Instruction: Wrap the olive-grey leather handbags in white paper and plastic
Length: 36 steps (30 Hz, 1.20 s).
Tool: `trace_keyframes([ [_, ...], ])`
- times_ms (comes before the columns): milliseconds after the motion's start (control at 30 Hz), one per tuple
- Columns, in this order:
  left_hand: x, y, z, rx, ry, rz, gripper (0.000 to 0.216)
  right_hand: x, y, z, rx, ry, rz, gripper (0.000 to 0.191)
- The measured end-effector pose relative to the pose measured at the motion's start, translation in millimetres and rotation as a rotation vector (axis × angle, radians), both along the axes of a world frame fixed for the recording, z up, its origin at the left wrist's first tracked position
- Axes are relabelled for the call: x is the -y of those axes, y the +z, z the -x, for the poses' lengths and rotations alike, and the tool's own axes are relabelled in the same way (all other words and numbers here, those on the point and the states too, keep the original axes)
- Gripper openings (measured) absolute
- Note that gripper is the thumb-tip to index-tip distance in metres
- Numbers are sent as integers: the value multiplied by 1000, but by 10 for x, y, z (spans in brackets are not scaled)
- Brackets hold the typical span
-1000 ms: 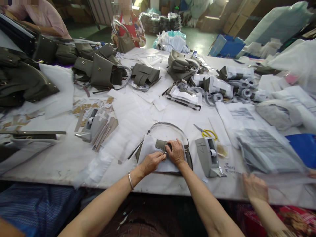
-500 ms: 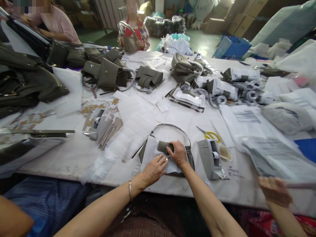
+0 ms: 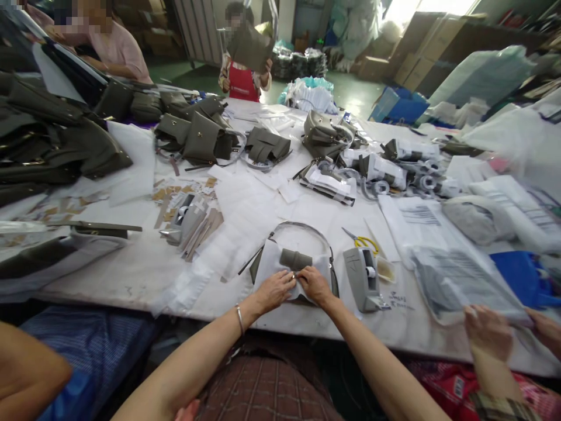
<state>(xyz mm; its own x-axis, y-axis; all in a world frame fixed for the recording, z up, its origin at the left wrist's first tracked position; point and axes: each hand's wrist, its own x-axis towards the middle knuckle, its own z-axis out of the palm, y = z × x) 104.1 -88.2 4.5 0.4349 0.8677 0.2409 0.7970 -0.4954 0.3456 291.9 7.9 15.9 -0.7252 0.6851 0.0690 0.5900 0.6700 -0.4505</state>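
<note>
In front of me an olive handbag (image 3: pixel 256 268) lies on the table, its wrapped handle (image 3: pixel 302 224) arching away from me. A white sheet (image 3: pixel 268 263) covers its front, and an olive strap or flap piece (image 3: pixel 296 258) shows on top. My left hand (image 3: pixel 276 290) rests on the sheet with fingers stretched out. Beside it, my right hand (image 3: pixel 315 285) has its thumb and fingertips drawn together at the middle of the sheet, just below the olive piece. What lies in that pinch is hidden. The two hands' fingertips nearly meet.
Right of the bag are a grey tape dispenser (image 3: pixel 363 279) and yellow-handled scissors (image 3: pixel 364 242). Another tape dispenser (image 3: pixel 189 216) stands left. More olive bags (image 3: pixel 201 139) lie farther back. At right, a co-worker's hand (image 3: pixel 487 332) touches a plastic-wrapped package (image 3: pixel 456 278). Another person stands across.
My right hand has moved down off the olive piece to the sheet below it, leaving that piece uncovered. My left hand stays nearly in place. The person across has raised a bag.
</note>
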Motion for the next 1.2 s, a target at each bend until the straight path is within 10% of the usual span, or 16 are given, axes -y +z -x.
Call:
trace_keyframes([
  [367, 30, -157, -92, -10, 94, 129, 38, -29, 216, 178, 260, 113, 157, 20],
  [967, 51, -96, -8, 10, 40, 203, 21, -178, 200, 289, 401, 456, -17, 23],
  [1200, 28, -161, -35, 32, 18, 174, 17, 29, 142, 419, 462, 224, -50, 18],
])
